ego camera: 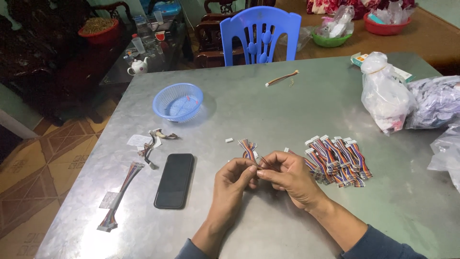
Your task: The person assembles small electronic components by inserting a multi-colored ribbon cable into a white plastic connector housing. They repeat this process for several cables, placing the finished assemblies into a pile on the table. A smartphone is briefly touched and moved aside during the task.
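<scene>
My left hand and my right hand meet at the middle of the metal table, fingertips pinched together on a short multicoloured ribbon cable that sticks up from between them. Just right of my right hand lies a pile of several similar cables with white connectors. A tiny white connector rests on the table just beyond my left hand.
A black phone lies left of my hands, with a long cable and cable scraps further left. A blue mesh basket, a loose cable, plastic bags at right, and a blue chair behind.
</scene>
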